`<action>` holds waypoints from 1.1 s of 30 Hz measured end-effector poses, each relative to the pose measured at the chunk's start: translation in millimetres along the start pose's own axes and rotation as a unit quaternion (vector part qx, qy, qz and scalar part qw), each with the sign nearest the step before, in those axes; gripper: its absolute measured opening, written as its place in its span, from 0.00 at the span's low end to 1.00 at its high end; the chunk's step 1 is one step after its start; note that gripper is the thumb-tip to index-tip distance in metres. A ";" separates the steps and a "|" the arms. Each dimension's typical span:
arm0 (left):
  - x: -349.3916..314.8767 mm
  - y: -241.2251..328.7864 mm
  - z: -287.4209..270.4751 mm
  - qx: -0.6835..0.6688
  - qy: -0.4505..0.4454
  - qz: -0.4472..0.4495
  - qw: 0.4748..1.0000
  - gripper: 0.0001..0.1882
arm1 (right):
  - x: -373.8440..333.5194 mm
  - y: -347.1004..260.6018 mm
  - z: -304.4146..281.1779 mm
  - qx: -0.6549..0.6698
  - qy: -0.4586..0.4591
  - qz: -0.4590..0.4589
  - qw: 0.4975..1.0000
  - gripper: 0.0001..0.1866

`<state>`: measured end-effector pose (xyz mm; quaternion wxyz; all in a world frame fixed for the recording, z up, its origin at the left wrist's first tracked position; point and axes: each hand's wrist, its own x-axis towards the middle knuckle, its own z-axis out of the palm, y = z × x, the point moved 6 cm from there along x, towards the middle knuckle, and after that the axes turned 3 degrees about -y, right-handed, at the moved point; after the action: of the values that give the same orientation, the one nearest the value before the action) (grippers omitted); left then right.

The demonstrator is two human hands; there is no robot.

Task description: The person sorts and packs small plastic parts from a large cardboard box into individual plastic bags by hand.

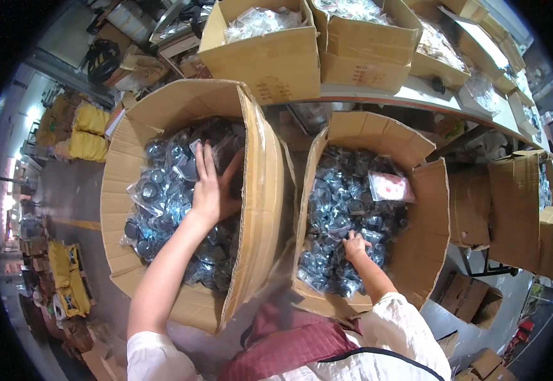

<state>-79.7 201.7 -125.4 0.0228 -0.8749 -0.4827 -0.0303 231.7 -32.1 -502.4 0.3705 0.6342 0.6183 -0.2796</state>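
The right hand reaches into the right carton, among bagged dark round pieces; whether it grips any, I cannot tell. The left hand, fingers spread and unclenched, lies over similar bags inside the left carton. A red-and-white packet tops the right load. Beyond, open cartons of clear bags stand on a table.
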 end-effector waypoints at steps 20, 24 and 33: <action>8.8 -3.3 4.7 -0.138 -0.111 -0.008 0.984 0.40 | -293.5 115.5 -157.0 0.866 0.105 -0.248 0.422 0.36; -10.0 54.4 -92.8 -0.192 0.035 -0.012 0.981 0.27 | -349.2 113.1 -179.6 0.854 0.147 -0.376 0.327 0.30; -97.8 204.9 -157.9 -0.693 -0.212 0.099 0.682 0.36 | -453.3 89.5 -233.3 0.618 0.559 -0.397 0.384 0.18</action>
<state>36.8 -0.9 22.5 -0.6900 -0.6669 -0.2262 -0.1672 260.4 -99.8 10.0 -0.7062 0.3835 0.5237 -0.2828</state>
